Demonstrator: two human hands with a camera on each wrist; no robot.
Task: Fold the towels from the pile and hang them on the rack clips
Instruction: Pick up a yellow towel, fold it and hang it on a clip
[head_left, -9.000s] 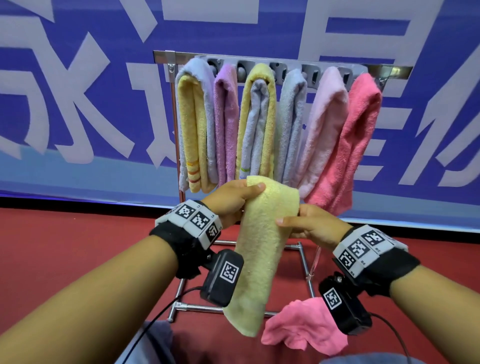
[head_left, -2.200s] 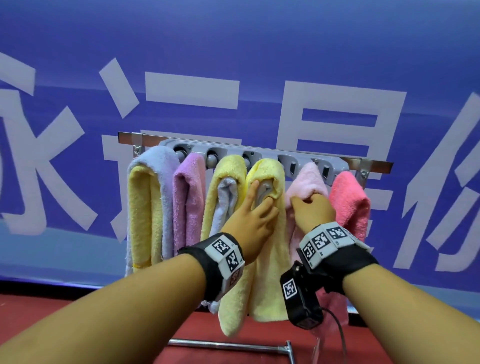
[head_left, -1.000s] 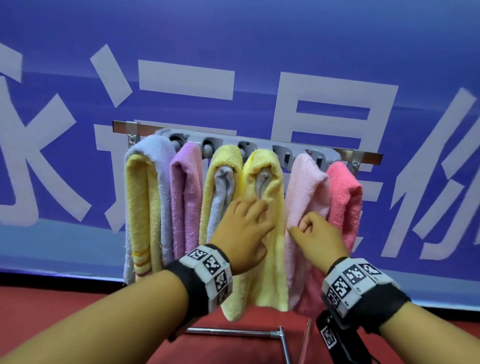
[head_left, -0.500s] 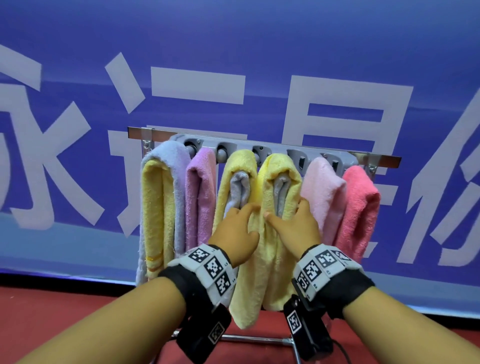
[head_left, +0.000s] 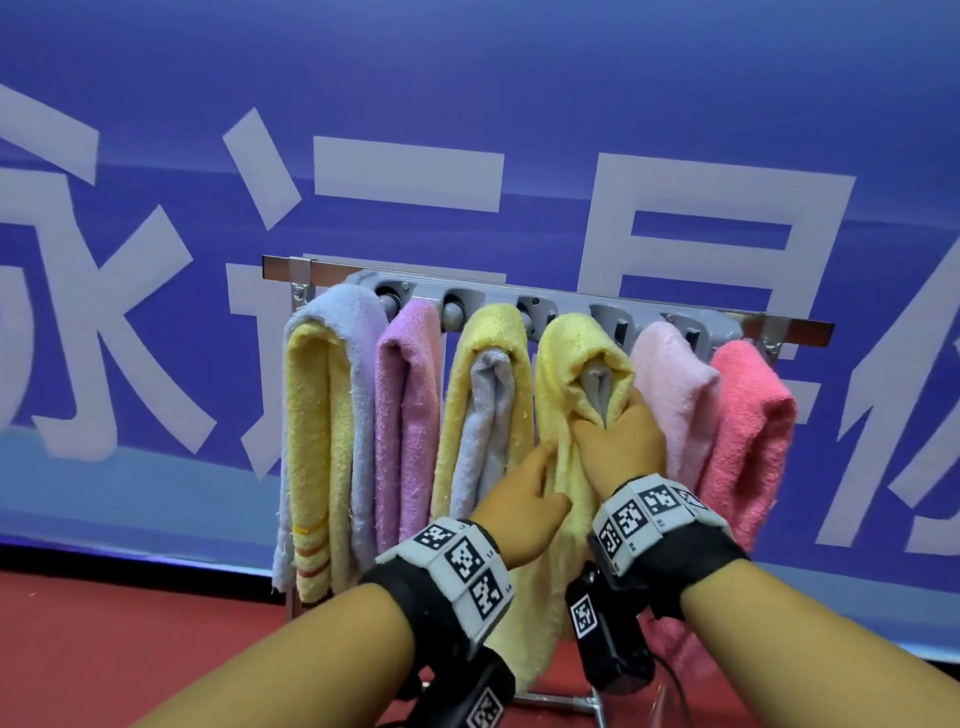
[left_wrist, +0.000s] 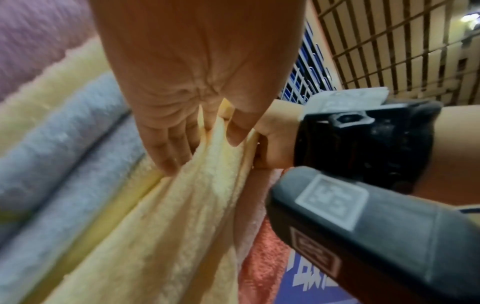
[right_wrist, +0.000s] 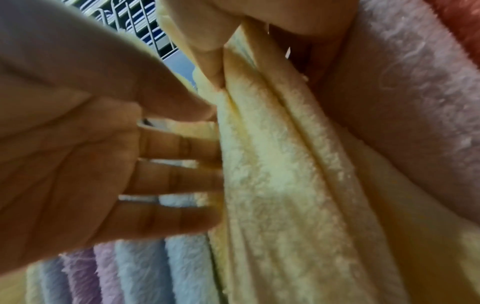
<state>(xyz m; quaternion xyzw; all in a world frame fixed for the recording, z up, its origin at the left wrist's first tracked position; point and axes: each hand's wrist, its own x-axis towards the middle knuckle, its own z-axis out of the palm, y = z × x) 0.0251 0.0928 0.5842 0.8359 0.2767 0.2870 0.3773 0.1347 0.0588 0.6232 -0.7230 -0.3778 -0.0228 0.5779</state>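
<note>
Backdrop: blue banner (head_left: 519, 130) w/ large white characters; red floor (head_left: 104, 649) below.
Rack: metal rail w/ grey clip strip (head_left: 571, 306) across the top, six clip positions filled.
Towels, L to R: yellow-in-lilac (head_left: 322, 415), purple (head_left: 410, 415), yellow around grey (head_left: 483, 415), yellow towel (head_left: 566, 374) around a grey one, pale pink (head_left: 675, 395), hot pink (head_left: 748, 431).
Left hand (head_left: 524, 499): fingers straight, pushed in at the yellow towel's left edge, thumb on its front fold.
Right hand (head_left: 623, 447): thumb and fingers pinching the yellow towel's front folds together, just below the clip.
Yellow towel: hanging at the 4th clip, between both hands.
</note>
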